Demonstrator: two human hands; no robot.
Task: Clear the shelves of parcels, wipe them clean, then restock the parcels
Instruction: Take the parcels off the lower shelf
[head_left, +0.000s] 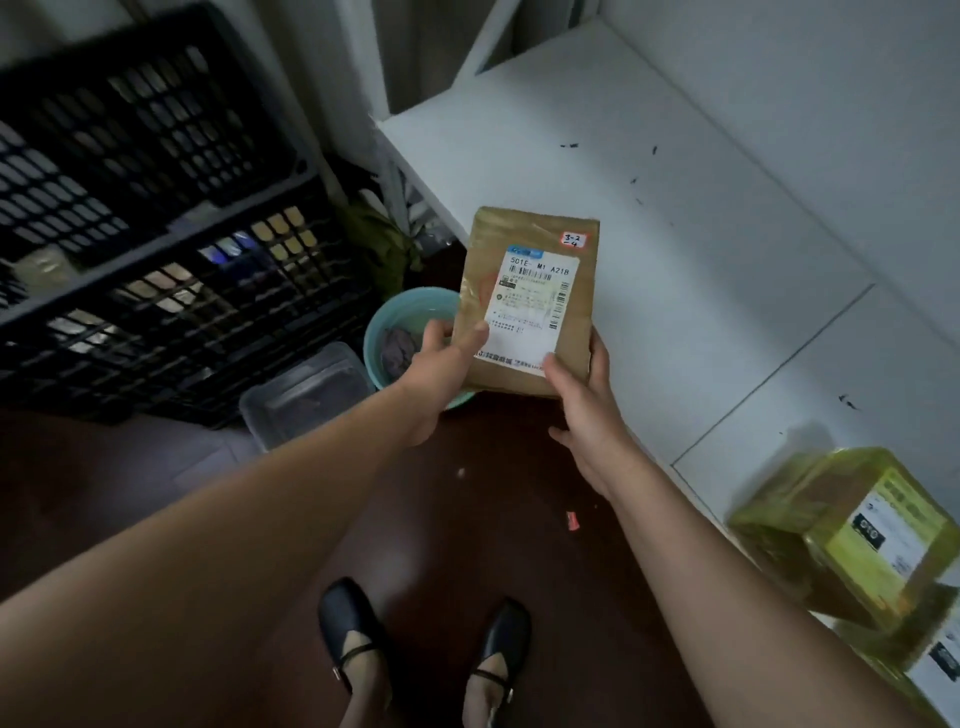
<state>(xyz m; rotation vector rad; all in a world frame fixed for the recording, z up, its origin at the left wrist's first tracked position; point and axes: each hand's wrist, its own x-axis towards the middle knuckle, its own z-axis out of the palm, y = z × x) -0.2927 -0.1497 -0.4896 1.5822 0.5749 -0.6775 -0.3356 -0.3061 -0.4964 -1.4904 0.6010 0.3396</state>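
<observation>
Both hands gripping one flat brown paper parcel (524, 301)
The left hand (441, 364) and right hand (582, 405) are clamping its lower edge; two yellow-green parcels (841, 525) are sitting cut off, blurred.

The parcel (524, 306) held between the hands is brown, with a white label (530, 306) printed in black bars and text, blue at its top edge, and a small white tag (574, 240) outlined in red. Right of the hands the shelf (649, 171) is white with small dark specks. Below the right hand sit yellow-green parcels (852, 530) with white labels. Left of the left hand are a teal bowl (384, 322) and black lattice crates (156, 208). The floor (467, 519) is dark reddish-brown, the shoes (353, 629) black.
</observation>
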